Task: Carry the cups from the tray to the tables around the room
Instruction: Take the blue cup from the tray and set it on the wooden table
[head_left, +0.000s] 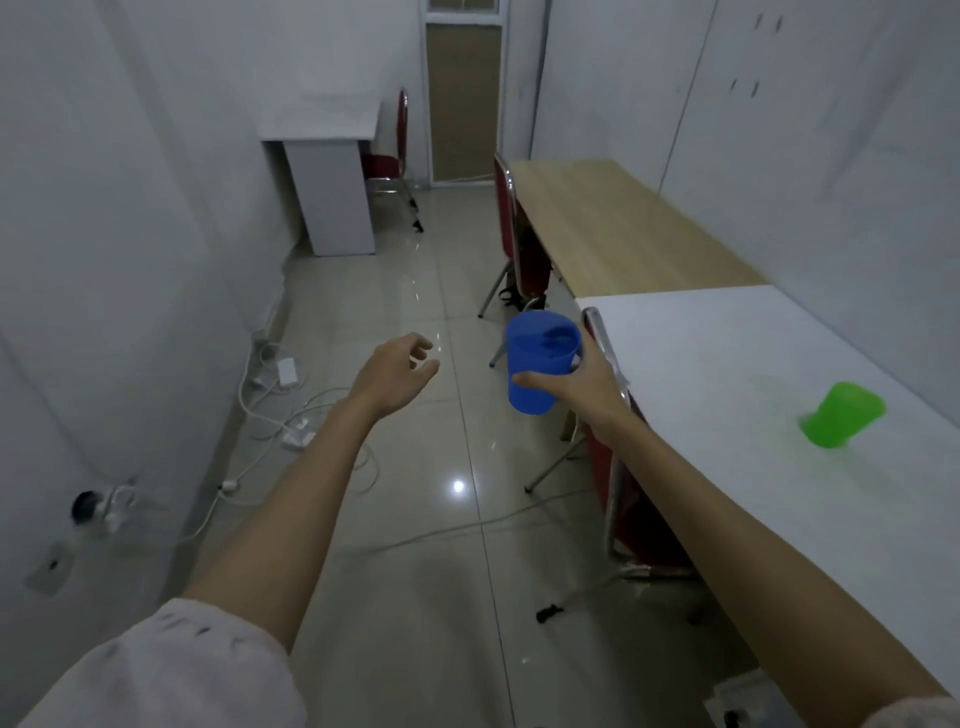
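My right hand (584, 387) grips a blue plastic cup (540, 358) upright, held out over the floor just left of the white table (727, 374). A green cup (842, 414) stands on that white table at the right, tilted in this wide view. My left hand (397, 371) is stretched forward over the floor with its fingers loosely apart and nothing in it. A wooden table (623, 228) stands beyond the white one along the right wall. A second white table (324, 124) stands against the left wall at the far end. No tray is in view.
Red chairs (506, 218) with metal frames are tucked at the right-hand tables, and another red chair (397, 150) sits by the far white table. White cables and a power strip (296, 436) lie on the tiled floor by the left wall. A door (462, 98) closes the far end.
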